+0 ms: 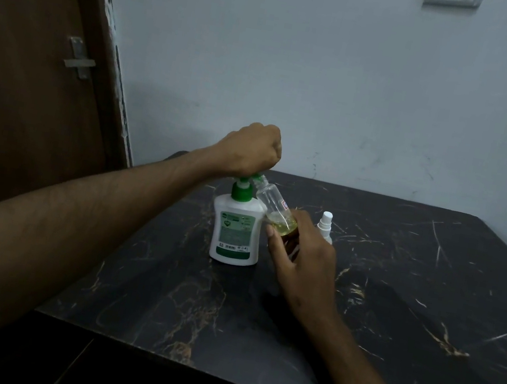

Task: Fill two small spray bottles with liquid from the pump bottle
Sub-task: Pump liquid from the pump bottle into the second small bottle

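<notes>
Nearest the camera, the right hand (pixel 301 261) is reaching in from the lower right and gripping a small clear spray bottle (pixel 274 207) by its lower end, fingers and thumb curled round the base. The bottle is being held off the black marble-patterned table (pixel 395 301), tilted so that its open neck is pointing up and to the left, right at the green spout of the pump bottle (pixel 237 223). A shallow pool of yellowish liquid is sitting in its low end, so the fill is looking barely begun. This bottle is probably light, thin-walled plastic; a squeeze at mid-body could flex it, so the stiffer base is seeming the sound place to hold, and any drip on the smooth wall would likely make it slippery.

Just left of it, the white pump bottle is standing upright on the table, its body touching or nearly touching the tilted bottle. It is looking heavier and stable enough to take a downward push.

Above it, the left hand (pixel 249 149) is closed into a fist and pressing on the green pump head; the fingertips are hidden underneath.

Slightly farther right, a second small spray bottle (pixel 325 226), with its white sprayer top on, is standing just behind the right hand, untouched.
</notes>
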Motion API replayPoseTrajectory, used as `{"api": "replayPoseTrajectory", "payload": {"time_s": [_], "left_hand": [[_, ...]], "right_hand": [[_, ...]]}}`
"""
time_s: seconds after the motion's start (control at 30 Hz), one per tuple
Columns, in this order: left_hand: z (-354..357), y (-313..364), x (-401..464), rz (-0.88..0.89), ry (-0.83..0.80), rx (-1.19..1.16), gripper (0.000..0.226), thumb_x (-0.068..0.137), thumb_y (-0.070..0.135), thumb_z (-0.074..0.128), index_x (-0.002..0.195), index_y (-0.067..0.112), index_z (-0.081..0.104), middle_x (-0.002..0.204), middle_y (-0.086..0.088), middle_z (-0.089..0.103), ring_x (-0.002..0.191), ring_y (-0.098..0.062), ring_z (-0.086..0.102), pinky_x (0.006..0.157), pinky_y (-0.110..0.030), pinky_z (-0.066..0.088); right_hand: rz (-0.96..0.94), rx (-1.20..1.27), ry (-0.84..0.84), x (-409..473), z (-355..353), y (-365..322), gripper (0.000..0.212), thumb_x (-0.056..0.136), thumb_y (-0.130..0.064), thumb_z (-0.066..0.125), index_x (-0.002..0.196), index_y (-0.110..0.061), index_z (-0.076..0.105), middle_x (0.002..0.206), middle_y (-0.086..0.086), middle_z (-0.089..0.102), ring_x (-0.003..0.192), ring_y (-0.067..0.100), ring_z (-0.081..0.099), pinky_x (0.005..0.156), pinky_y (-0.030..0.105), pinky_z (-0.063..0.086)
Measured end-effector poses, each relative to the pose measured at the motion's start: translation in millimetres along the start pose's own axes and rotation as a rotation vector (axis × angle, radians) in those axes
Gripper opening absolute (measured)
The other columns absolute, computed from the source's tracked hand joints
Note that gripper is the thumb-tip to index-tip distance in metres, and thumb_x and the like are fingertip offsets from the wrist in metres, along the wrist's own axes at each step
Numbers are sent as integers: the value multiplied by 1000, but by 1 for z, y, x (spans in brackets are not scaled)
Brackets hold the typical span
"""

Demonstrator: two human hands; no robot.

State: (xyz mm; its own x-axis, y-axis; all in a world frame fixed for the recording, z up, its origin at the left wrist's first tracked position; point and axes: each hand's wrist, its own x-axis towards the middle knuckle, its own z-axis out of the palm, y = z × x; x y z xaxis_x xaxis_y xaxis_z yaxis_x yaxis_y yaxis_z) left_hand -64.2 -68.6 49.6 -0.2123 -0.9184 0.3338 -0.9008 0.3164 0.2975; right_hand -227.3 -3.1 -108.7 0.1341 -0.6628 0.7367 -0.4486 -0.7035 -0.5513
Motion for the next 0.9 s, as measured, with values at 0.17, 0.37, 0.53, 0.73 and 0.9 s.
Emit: {"api": "replayPoseTrajectory", "payload": {"time_s": [0.17,0.37,0.53,0.73,0.9], "left_hand": [[-2,2,-1,-15,-1,10,10,57,10,41,50,16,37,48,4,36,50,-20,33,57,-36,33],[0,3,-2,9,30,50,34,73,-3,49,52,20,36,52,-7,31,50,-14,33,53,-28,29],[-5,5,-1,-18,48,78,27,76,-2,52,52,7,45,73,-22,54,54,-15,40,53,-30,32],[0,2,-2,15,26,31,26,74,-4,50,53,11,45,80,-16,57,51,-12,31,52,-29,28],[-5,4,-2,3,33,36,34,70,-3,49,51,22,36,50,7,34,50,-13,31,54,-29,28]], "right_hand": [[3,-14,-6,0,1,0,19,103,-46,57,114,-31,58,92,-18,61,82,-1,60,67,14,49],[-3,-7,0,0,0,0,16,103,-44,58,112,-31,58,91,-20,60,83,0,60,67,12,46],[-1,-5,-10,1,0,0,18,103,-47,56,113,-32,58,92,-18,61,85,0,61,68,11,47],[4,-2,-15,0,0,1,25,102,-51,53,115,-30,59,93,-18,62,84,0,61,68,14,49],[10,3,-14,0,0,1,19,102,-49,55,113,-33,58,92,-18,61,85,1,61,68,17,51]]}}
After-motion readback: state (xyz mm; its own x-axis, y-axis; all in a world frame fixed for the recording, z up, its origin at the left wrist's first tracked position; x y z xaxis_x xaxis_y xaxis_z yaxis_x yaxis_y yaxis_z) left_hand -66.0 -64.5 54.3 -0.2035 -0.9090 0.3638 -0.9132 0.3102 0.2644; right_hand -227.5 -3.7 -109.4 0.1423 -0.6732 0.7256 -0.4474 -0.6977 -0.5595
